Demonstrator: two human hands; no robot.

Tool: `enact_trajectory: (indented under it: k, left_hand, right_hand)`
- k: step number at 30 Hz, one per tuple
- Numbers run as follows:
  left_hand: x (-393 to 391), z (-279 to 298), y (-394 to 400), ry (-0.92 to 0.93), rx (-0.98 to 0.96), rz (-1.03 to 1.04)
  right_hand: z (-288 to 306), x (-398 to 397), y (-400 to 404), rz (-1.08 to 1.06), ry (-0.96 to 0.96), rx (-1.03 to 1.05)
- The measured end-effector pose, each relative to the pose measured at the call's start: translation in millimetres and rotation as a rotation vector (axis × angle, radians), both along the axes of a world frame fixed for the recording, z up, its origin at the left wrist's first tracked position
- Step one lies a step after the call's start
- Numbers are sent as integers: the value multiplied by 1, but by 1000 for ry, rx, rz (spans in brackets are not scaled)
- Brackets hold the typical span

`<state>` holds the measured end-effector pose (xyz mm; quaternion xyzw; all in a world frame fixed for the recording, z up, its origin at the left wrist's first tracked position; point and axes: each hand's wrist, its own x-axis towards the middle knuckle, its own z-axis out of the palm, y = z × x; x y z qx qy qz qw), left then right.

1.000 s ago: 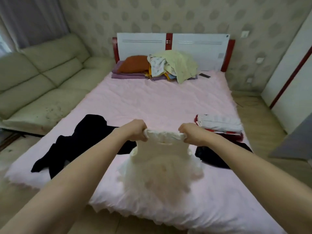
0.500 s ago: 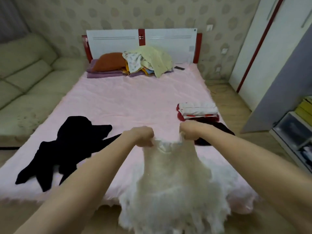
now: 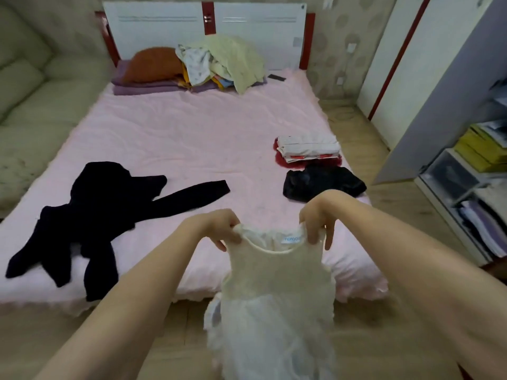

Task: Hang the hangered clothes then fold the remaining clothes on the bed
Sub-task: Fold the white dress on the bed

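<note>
A small white frilly dress (image 3: 277,292) hangs in the air in front of the foot of the pink bed (image 3: 192,138). My left hand (image 3: 216,226) pinches its left shoulder strap and my right hand (image 3: 318,215) pinches its right one, so the neckline is spread between them. A black long-sleeved garment (image 3: 93,212) lies unfolded on the bed's left side. On the right side lies a crumpled black garment (image 3: 323,185), with a folded white and red stack (image 3: 307,149) just behind it.
A heap of pale clothes (image 3: 222,61) and an orange pillow (image 3: 153,64) lie by the headboard. A green sofa (image 3: 30,105) runs along the left. White wardrobe doors (image 3: 411,50) and a shelf unit (image 3: 472,187) with books stand at the right.
Both hands have lifted the white dress off the bed and drawn it back past the foot edge. It now hangs over the floor, and the view has turned to the right.
</note>
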<state>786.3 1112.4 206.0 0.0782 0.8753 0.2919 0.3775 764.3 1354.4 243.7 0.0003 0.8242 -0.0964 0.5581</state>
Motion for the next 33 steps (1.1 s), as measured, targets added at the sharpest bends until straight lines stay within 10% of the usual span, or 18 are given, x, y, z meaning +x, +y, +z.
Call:
enact_trajectory:
  k: [9, 21, 33]
  left_hand:
    - [19, -45, -23, 460, 664, 870]
    - [-37, -85, -39, 795, -12, 303]
    - [-280, -184, -56, 734, -128, 439]
  right_hand:
    - [-24, -11, -9, -165, 628, -366]
    - [-90, -67, -44, -355, 923, -340]
    - [-220, -312, -86, -544, 1088, -363]
